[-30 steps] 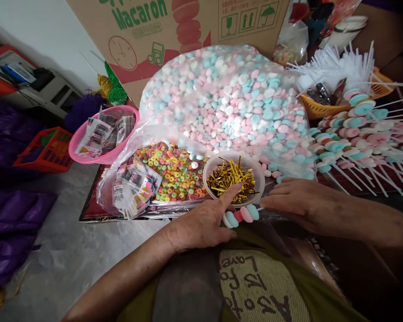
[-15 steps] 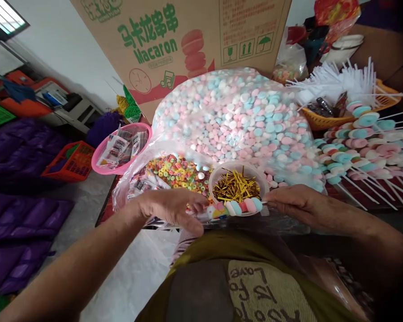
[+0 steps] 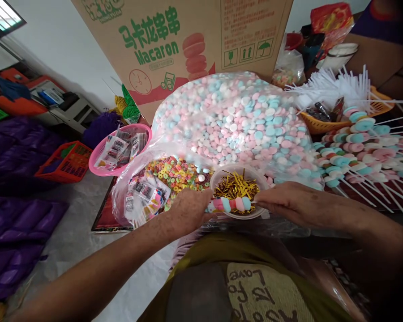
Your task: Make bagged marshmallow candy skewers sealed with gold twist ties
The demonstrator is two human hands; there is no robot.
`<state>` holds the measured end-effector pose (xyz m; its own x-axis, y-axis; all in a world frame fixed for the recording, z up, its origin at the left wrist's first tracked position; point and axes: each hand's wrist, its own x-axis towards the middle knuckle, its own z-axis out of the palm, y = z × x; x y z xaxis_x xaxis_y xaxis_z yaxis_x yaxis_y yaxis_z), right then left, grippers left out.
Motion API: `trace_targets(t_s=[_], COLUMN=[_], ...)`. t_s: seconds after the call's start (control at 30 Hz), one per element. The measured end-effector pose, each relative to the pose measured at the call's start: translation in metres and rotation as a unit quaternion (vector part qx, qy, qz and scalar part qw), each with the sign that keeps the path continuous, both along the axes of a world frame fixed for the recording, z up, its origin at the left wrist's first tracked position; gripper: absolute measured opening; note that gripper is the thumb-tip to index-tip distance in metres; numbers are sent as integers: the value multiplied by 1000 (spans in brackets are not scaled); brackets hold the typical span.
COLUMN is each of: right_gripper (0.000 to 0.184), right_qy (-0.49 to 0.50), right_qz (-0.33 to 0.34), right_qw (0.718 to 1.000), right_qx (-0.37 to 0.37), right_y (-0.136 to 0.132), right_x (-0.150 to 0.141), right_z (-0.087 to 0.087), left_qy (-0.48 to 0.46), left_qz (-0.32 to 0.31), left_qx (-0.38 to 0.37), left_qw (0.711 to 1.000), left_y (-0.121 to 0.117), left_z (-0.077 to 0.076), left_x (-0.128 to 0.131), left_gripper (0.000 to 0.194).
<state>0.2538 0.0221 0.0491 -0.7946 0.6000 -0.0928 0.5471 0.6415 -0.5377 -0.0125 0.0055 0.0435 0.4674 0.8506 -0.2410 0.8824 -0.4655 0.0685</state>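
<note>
The biggest thing before you is the printed carton (image 3: 188, 44), standing at the back. Against its front lies the clear bag (image 3: 235, 120) of pink, white and blue candies. To your right you have a heap of candy skewers (image 3: 366, 156), their white sticks pointing outward, and behind it the orange basket (image 3: 317, 123) of white tubes (image 3: 336, 91). To your left sits the pink basket (image 3: 104, 170), filled with printed packets (image 3: 116, 147).

Your left hand (image 3: 193, 205) is closed around the left end of a candy string (image 3: 237, 204); most of its fingertips are hidden. Your right hand (image 3: 285, 203) pinches the stick (image 3: 253, 202) at the other end — thumb and forefinger together. The string runs level between your hands, over the near edge of the round bowl (image 3: 263, 179); you cannot tell whether it touches the rim.

Smaller again, loose wrappers (image 3: 146, 199) lie beyond your left forearm, beside colourful ring candies (image 3: 177, 172). Smallest of all are the thin gold strips (image 3: 237, 185) — they fill the bowl.
</note>
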Motion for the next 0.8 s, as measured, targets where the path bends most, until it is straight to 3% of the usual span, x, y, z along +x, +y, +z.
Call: trace_targets(t_s=[0.1,0.27,0.33,0.43,0.53,0.63,0.7,0.8], right_gripper=[35,30,29,26,16,25,27,30], right_qy=[-1,-18,-33,-54,-68,-62,-45,-11], right_qz=[2,25,24,21,41,47,43,56], right_qw=[1000,999,999,992,968,942,929,911], right_qx=[-25,-33,-3,109,237,325,366,409], right_y=[3,5,6,6,2,-5,-9,-14], right_x=[1,-1,-2,0,1,0,-1,0], right_z=[0,4,4,4,4,8,13,20], left_qy=[7,3,-7,-22,-15,-50,-123,-249], left_qz=[-20,-67,-68,-40,-8,-7,14,24], left_qx=[78,119,117,103,74,28,-41,-181], left_qw=[997,991,991,994,997,998,991,951], left_y=[-3,0,2,3,2,5,9,14], left_z=[-3,-2,-4,-7,-5,0,4,8], left_x=[2,7,6,3,0,-2,-5,-9], left_gripper=[45,32,34,46,52,48,47,43])
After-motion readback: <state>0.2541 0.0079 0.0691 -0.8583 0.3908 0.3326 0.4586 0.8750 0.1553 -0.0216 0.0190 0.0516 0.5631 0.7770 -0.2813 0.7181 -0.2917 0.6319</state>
